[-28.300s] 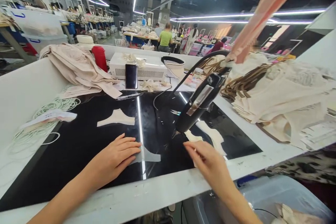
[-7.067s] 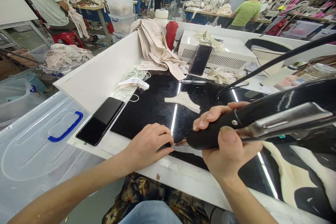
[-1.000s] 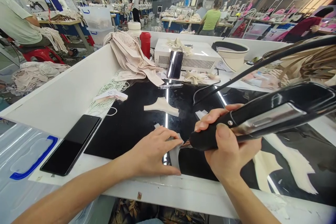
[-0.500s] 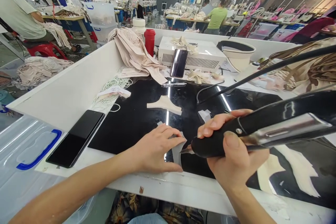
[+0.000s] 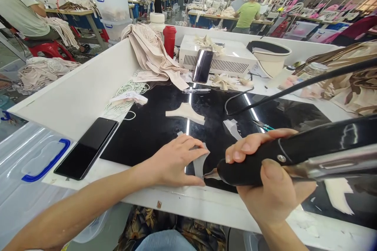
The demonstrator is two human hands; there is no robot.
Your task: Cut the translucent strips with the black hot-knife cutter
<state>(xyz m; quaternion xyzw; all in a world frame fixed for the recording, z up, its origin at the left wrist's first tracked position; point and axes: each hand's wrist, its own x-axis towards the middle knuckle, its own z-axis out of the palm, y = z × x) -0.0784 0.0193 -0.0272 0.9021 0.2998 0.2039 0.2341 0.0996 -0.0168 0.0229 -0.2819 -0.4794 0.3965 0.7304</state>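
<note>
My left hand (image 5: pixel 176 160) rests on the black work surface with thumb and fingers spread. Its fingertips press on a small grey sheer fabric piece (image 5: pixel 200 163). In my right hand (image 5: pixel 271 180) is a thick black handheld tool (image 5: pixel 250 169) with a metal lever along its side. The tool's narrow metal tip (image 5: pixel 210 174) meets the lower right edge of the grey piece, near my left thumb. Farther back lies a cream fabric cut-out (image 5: pixel 185 113). Another grey sheer scrap (image 5: pixel 232 128) lies to the right, close to green-handled snips (image 5: pixel 265 126) partly hidden by my right hand.
A phone (image 5: pixel 86 149) lies at the left; a second phone (image 5: pixel 203 66) leans against a white vented box (image 5: pixel 218 55). Beige fabric strips (image 5: pixel 151 55), a red bottle (image 5: pixel 169 42) and a cream bin (image 5: pixel 272 57) stand behind. A black cable (image 5: pixel 294 88) crosses at right. Co-workers sit beyond.
The tool tip has slid toward me along the grey piece's right edge, to its lower end. My left hand keeps pressing the piece. The view has shifted slightly.
</note>
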